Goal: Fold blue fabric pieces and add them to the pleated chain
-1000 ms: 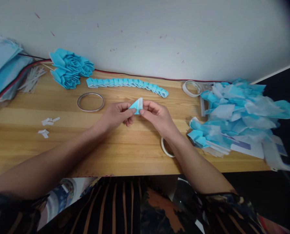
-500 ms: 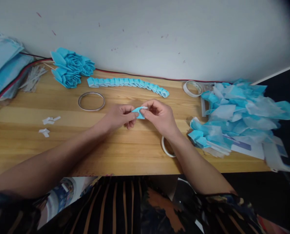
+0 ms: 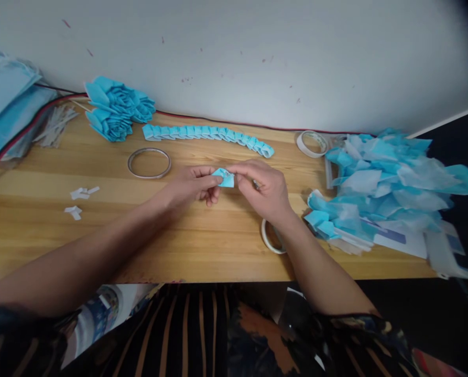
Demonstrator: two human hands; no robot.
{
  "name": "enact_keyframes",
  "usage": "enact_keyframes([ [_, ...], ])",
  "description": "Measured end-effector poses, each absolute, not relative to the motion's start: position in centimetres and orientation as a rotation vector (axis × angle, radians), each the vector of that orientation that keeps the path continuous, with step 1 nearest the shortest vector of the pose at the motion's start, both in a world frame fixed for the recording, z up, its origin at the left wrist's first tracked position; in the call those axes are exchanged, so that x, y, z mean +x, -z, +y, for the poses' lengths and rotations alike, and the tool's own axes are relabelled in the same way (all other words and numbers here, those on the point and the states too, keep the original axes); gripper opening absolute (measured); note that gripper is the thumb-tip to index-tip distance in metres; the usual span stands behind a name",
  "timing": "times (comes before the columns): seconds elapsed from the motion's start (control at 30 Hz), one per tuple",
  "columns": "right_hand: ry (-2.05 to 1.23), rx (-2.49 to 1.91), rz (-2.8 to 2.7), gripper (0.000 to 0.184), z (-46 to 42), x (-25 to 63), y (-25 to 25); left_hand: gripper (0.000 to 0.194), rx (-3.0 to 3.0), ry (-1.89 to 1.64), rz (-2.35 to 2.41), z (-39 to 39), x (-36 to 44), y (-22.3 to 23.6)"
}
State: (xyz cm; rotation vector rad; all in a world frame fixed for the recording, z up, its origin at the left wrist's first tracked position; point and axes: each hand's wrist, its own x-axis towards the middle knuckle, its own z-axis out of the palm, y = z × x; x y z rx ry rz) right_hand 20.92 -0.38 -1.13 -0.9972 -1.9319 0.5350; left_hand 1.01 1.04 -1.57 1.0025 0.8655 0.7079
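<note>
Presently, my left fingers [image 3: 209, 182] are pinched closed on a small folded blue piece [image 3: 228, 180], over the bench [image 3: 202, 246], nearer me than the blue chain [image 3: 202, 133]. My right fingers [image 3: 251, 169] meet its upper right edge, slightly parted; any grip I cannot tell.

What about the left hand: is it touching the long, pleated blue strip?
No, the left hand pinches a small folded light-blue paper-like piece, and the pleated strip lies apart.

Room lies leftward (blue pile [image 3: 391, 180] blocks right).
</note>
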Motion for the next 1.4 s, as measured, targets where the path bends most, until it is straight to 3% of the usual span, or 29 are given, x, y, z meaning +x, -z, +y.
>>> enact_keyframes([
  [0.33,-0.876,-1.138,-1.761,0.019,-0.86,20.72,0.74,0.023,1.238,-0.678,0.973,1.15,0.80,2.02],
  [0.5,-1.018,-1.105,-1.670,0.032,-0.50,20.81,1.21,0.026,1.275,-0.651,0.959,1.09,0.96,1.56],
  [0.8,-1.150,-1.126,-1.607,0.022,-0.30,20.42,1.14,0.026,1.314,-0.648,0.989,0.93,1.06,1.31],
  [1.2,-0.868,-1.196,-1.744,0.013,-0.32,20.66,1.12,0.024,1.409,-0.635,1.019,0.81,1.19,1.24],
  [1.3,-0.673,-1.183,-1.838,0.005,-0.39,20.52,1.26,0.025,1.433,-0.641,1.034,0.69,1.33,1.29],
  [1.4,-0.391,-1.107,-1.978,0.009,-0.44,20.55,1.31,0.026,1.395,-0.626,1.045,0.73,1.39,1.18],
])
